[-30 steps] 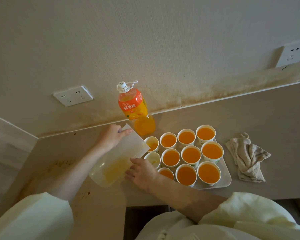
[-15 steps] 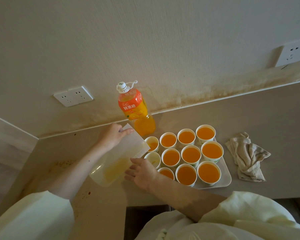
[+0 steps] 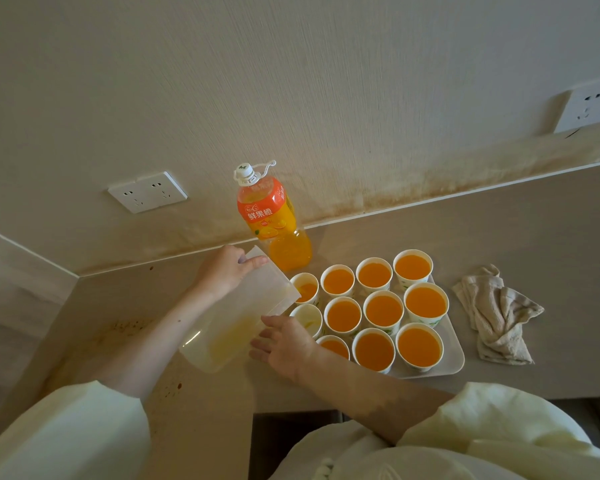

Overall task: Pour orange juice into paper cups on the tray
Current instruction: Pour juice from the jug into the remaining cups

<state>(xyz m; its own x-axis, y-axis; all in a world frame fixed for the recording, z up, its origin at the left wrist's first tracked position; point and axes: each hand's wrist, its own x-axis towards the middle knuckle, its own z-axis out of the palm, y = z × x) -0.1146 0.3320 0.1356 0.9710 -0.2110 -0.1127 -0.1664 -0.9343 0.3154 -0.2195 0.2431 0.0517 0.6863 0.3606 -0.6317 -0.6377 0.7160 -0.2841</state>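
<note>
Closest to me are my pale sleeves (image 3: pixel 66 434), both forearms bare and reaching out over the counter (image 3: pixel 499 237). My right hand (image 3: pixel 286 344) lies at the near left corner of the tray (image 3: pixel 456 355). Its fingers are straight and a little spread, their tips touching the lower side of the pitcher (image 3: pixel 236 320) without curling round it.

The pitcher is translucent and tipped well over, base toward me and mouth toward the tray. A thin pool of orange juice (image 3: pixel 231 336) lies along its lower wall. My left hand (image 3: pixel 227 271) grips the pitcher at its upper edge, fingers curled over the top and thumb pointing toward the rim. The pitcher's lip sits at the left column of cups, overlapping the back-left cup (image 3: pixel 302 280), which holds some juice. I cannot tell whether a stream is running.

The paper cups (image 3: pixel 420 366) stand upright on the tray in three rows of four, rims nearly touching. Most are filled close to the top. The middle-left cup (image 3: pixel 305 315) shows mostly white inside, and the front-left cup (image 3: pixel 334 344) is partly hidden behind my right hand.

Just right of the tray lies a crumpled beige cloth (image 3: pixel 496 327). Beyond the pitcher a capped juice bottle (image 3: pixel 274 220) stands upright against the wall (image 3: pixel 326 81), which carries a socket (image 3: pixel 148 192) to the bottle's left and another socket (image 3: pixel 591 110) far to the right.
</note>
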